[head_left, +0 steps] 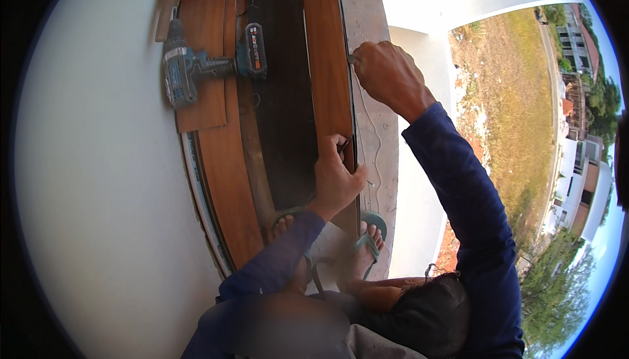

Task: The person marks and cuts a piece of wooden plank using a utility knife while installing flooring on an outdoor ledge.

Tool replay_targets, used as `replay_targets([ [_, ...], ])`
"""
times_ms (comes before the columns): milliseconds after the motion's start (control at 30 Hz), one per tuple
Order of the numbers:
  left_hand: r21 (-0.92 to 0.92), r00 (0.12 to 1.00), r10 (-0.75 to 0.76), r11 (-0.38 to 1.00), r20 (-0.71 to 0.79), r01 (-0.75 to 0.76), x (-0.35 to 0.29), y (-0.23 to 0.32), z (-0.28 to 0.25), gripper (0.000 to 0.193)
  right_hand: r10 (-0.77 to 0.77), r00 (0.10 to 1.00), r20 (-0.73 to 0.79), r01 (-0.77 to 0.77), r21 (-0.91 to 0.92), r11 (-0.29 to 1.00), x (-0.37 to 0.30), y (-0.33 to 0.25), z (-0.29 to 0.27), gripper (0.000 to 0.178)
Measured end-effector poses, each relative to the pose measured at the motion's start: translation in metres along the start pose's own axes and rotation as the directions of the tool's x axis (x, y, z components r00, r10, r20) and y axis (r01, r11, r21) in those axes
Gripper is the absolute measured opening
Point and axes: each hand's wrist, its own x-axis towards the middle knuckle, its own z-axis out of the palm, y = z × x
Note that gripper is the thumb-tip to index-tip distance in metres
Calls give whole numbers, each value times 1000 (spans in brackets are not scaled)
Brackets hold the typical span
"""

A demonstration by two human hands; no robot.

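A long brown wood-look plank point(327, 57) stretches away from me, with a thin dark strip point(347, 141) along its right edge. At the near part of that edge, my left hand point(337, 179) is closed, its curled finger and thumb on the strip. Farther up, my right hand point(392, 77) is in a fist against the same edge. A small grey tip pokes out of the fist toward the plank; the rest of that object is hidden by the fingers.
Left of the plank lies a dark panel point(278, 110). A blue-and-black cordless drill point(196, 67) rests on brown boards point(226, 182) beside the white wall point(98, 162). A thin cord point(375, 133) trails over the concrete ledge point(386, 162). My sandalled feet are close below my left hand.
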Motion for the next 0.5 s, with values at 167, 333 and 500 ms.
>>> replay_targets([
  [167, 37, 1000, 14, 999, -7, -14, 0, 3, 0, 52, -20, 1000, -1, 20, 9, 1000, -8, 4, 5, 25],
  [333, 28, 1000, -3, 1000, -2, 3, 0, 4, 1, 52, 12, 999, 42, -12, 14, 1000, -12, 5, 6, 26],
  [500, 35, 1000, 25, 999, -17, -24, 0, 2, 2, 53, -22, 999, 25, 21, 59, 998, -17, 10, 11, 28],
])
